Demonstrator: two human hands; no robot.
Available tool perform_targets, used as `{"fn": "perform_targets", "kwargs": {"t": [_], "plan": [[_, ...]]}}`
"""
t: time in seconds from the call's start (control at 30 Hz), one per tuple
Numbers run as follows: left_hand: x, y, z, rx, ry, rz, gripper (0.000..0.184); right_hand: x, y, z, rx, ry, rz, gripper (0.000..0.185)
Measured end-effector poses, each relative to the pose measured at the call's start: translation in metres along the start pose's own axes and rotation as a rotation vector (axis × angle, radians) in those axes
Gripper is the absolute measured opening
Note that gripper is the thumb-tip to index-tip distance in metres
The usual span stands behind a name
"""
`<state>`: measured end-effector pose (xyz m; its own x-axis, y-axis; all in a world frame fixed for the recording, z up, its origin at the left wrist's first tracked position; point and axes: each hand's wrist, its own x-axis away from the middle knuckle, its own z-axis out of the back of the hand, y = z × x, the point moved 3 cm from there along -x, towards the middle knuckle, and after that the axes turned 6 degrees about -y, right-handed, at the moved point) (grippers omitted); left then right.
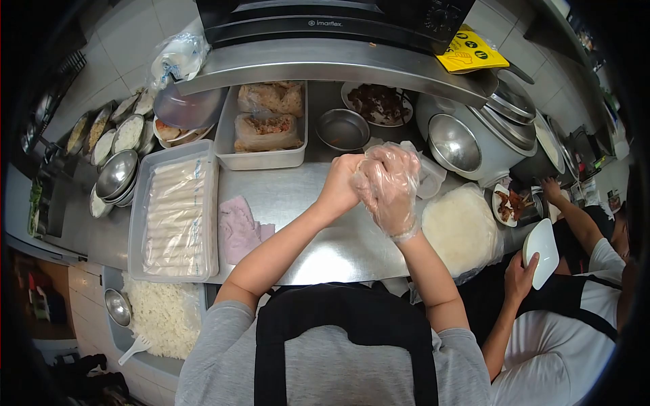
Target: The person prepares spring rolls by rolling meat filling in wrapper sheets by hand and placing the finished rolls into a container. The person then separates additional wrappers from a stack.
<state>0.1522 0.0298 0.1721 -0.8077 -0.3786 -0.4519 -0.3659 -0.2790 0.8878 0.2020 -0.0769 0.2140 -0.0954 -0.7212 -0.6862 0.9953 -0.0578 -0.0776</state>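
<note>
My left hand (340,181) is bare and meets my right hand above the steel counter (325,237). A clear plastic glove (404,233) covers my right hand (389,186), its cuff loose around the wrist. The fingers of both hands are bent and pressed together, the left ones partly hidden by the right. Anything between them is hidden. Just behind the hands sits a round metal bowl (342,130). A white container (430,176) lies close to the right hand, partly covered by it.
Left are a tray of wrapped white rolls (172,216), a pink cloth (242,230), and a tub of bagged filling (267,132). Stacked round wrappers (462,220) lie right. A co-worker's hand holds a white dish (542,254). Cooked rice (162,314) fills a bin below. A shelf overhangs the back.
</note>
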Motion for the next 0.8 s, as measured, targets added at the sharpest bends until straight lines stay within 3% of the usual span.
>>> {"fn": "perform_targets", "kwargs": {"t": [0.1, 0.17, 0.3, 0.47, 0.57, 0.8], "plan": [[-0.002, 0.0, 0.002, -0.124, -0.02, 0.024, 0.008, -0.005, 0.006, -0.002, -0.021, -0.033, 0.011, 0.026], [0.001, -0.003, 0.006, 0.248, -0.099, 0.184, 0.007, -0.001, 0.024, -0.007, -0.772, -0.012, -0.116, 0.031], [0.001, 0.012, 0.012, 0.446, -0.126, 0.179, 0.004, 0.009, 0.017, 0.0, -0.767, 0.143, -0.022, 0.037], [0.005, 0.001, 0.007, 0.556, -0.27, 0.251, 0.01, 0.004, 0.021, 0.003, -0.482, -0.008, 0.147, 0.038], [0.004, -0.006, 0.004, 0.458, -0.31, 0.248, 0.01, -0.008, 0.018, 0.005, -0.356, -0.07, 0.218, 0.036], [0.0, 0.0, 0.007, 0.366, -0.262, 0.188, 0.025, -0.016, 0.019, -0.013, -0.299, -0.144, 0.262, 0.035]]}}
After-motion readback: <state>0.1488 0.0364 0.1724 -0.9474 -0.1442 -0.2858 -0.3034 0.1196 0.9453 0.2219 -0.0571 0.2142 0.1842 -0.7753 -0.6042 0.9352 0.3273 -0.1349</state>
